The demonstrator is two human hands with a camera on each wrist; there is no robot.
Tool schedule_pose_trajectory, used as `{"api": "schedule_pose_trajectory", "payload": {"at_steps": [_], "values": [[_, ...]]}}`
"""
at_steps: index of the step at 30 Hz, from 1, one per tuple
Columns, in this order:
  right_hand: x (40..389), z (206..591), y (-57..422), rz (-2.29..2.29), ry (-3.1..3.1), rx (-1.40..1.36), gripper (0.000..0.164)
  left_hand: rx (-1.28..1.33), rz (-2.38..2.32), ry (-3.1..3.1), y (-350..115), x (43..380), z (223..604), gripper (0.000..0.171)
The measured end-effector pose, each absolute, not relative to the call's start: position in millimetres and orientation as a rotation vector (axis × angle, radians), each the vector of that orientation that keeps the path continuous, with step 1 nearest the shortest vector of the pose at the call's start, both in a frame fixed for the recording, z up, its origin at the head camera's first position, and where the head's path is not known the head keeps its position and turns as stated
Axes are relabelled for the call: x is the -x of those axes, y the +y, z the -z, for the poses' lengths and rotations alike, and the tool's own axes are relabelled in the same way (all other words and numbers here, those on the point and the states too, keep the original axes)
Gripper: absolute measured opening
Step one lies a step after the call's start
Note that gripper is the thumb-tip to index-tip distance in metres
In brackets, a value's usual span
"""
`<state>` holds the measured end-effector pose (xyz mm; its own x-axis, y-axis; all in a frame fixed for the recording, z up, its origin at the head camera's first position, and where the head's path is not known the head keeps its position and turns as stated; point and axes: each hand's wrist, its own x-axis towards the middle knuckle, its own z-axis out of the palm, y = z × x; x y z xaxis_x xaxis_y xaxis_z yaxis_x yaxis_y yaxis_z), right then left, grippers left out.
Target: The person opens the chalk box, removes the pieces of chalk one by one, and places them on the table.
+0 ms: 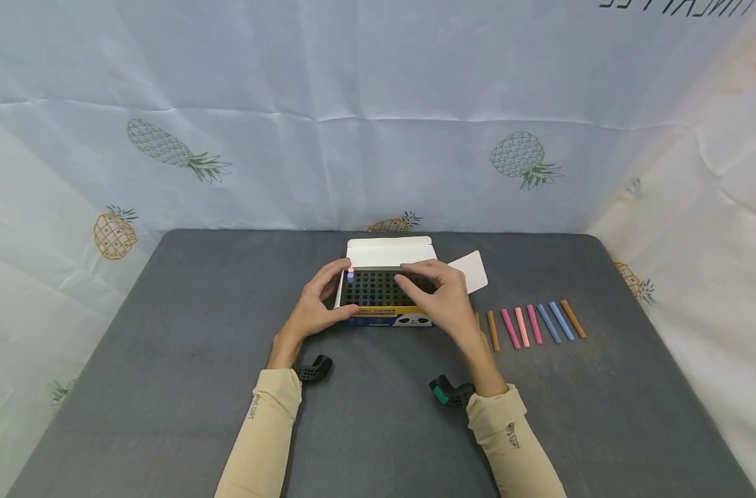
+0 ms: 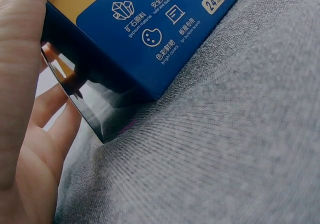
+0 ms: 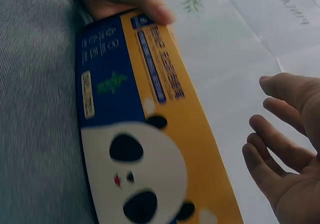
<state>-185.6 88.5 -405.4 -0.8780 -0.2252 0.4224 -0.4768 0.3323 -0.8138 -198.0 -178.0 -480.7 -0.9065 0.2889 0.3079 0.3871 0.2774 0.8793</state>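
A blue and yellow chalk box with a panda print sits on the table, its white lid flap raised at the back. Inside is a dark tray of holes, where a pink chalk and a blue chalk stand in the left end. My left hand grips the box's left end, thumb on the front edge and fingers round the side. Over the right part of the tray hovers my right hand, fingers apart and holding nothing; the right wrist view shows this hand beside the box's panda front.
Right of the box, several chalk sticks lie in a row, among them a brown stick, a light pink stick and a blue stick. A white side flap sticks out at the box's right. A pineapple-print cloth hangs behind the grey table.
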Motion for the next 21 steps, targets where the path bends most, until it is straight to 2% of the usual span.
{"api": "schedule_pose_trajectory", "payload": {"at_steps": [4,21], "values": [[191.0,406.6,76.1,-1.623,-2.357,-0.684,0.026,0.640,1.715,-2.459,-175.6,193.8,470.7,0.083],[201.5,408.6,39.9,-1.702,-2.377,-0.762,0.027,0.638,1.724,-2.447,-177.2,198.6,481.4,0.082]]}}
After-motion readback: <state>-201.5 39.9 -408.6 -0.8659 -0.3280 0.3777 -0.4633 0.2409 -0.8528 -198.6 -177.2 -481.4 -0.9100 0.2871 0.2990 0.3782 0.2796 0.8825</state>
